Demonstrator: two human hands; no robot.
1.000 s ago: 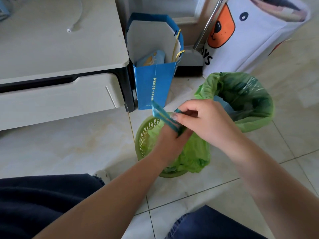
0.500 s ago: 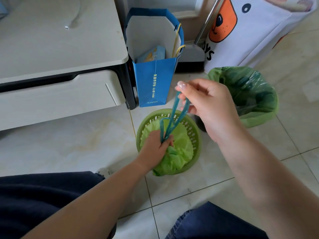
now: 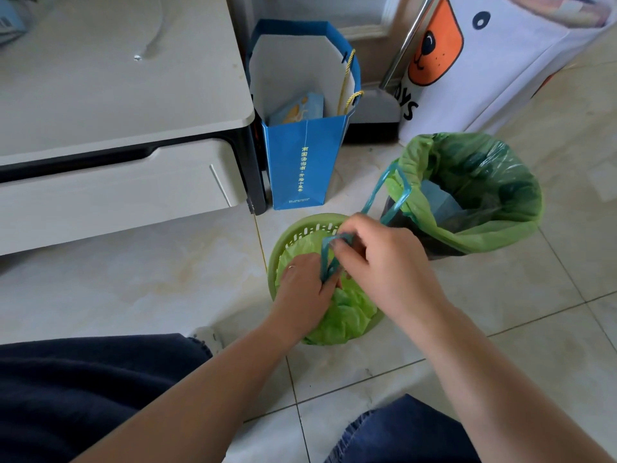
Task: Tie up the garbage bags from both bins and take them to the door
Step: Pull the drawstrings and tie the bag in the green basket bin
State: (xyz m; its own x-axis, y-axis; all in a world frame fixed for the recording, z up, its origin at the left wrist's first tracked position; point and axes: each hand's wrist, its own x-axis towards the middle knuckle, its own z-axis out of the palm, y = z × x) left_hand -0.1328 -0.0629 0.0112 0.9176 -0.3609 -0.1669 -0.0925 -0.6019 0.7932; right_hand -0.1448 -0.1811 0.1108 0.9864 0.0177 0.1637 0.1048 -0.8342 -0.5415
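Note:
A small green slotted bin [image 3: 283, 243] stands on the tiled floor and holds a gathered light-green garbage bag [image 3: 347, 315]. My left hand [image 3: 305, 285] clamps the bunched neck of that bag. My right hand [image 3: 377, 259] pinches the bag's teal drawstring [image 3: 329, 259] just above the neck. To the right stands a second, dark bin [image 3: 434, 250] lined with an open green garbage bag [image 3: 494, 225]; its teal drawstring loop [image 3: 389, 192] hangs over the near rim.
A blue paper gift bag [image 3: 305, 162] stands behind the small bin, beside a low white cabinet [image 3: 117, 175] with a drawer. A white fabric bag with an orange animal print [image 3: 467, 61] and a metal pole [image 3: 407, 41] are behind the dark bin. My knees fill the bottom edge.
My right hand came down from its raised pull on the teal drawstring and now sits close to my left hand at the bag's neck. The view shifted slightly.

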